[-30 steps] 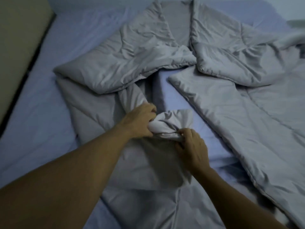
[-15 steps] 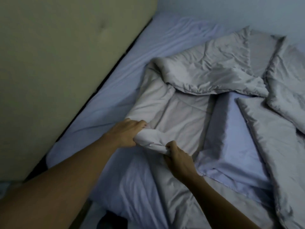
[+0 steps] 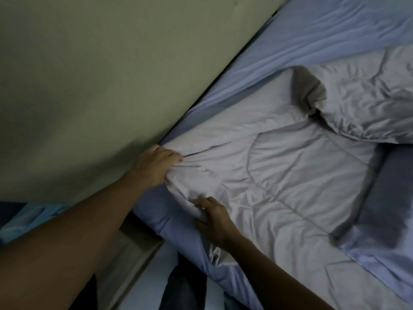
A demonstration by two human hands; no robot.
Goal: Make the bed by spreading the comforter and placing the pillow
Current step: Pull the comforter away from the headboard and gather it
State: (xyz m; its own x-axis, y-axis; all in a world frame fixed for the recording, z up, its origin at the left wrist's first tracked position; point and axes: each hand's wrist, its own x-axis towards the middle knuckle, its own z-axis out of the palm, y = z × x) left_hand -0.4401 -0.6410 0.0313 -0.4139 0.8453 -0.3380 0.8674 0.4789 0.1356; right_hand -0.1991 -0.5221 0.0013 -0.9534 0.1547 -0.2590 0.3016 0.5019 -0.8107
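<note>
So I've got the comforter point(image 3: 268, 175) corner pinned up at the head of the bed, right where the mattress meets the headboard point(image 3: 89, 74). My left hand point(image 3: 156, 166) is closed on a bunch of the grey fabric at the very corner, knuckles touching the headboard, and you can see the creases fanning out from that grip, so it's pulled taut from there. My right hand point(image 3: 212, 220) is clamped on the edge a bit further down the side, fingers curled under the hem. Two grips like that make sense to me: one anchors the corner, the other keeps the side edge lined up with the mattress edge so it doesn't slide off.

The comforter itself is only half sorted. The near part lies fairly flat over the blue sheet point(image 3: 312, 36), but over on the right it's folded back on itself in a puffy lump, with bare sheet showing beyond it and also below it. I'd guess that bit needs flipping open next.

No pillow anywhere in view, so that part hasn't started as far as I can tell.
</note>
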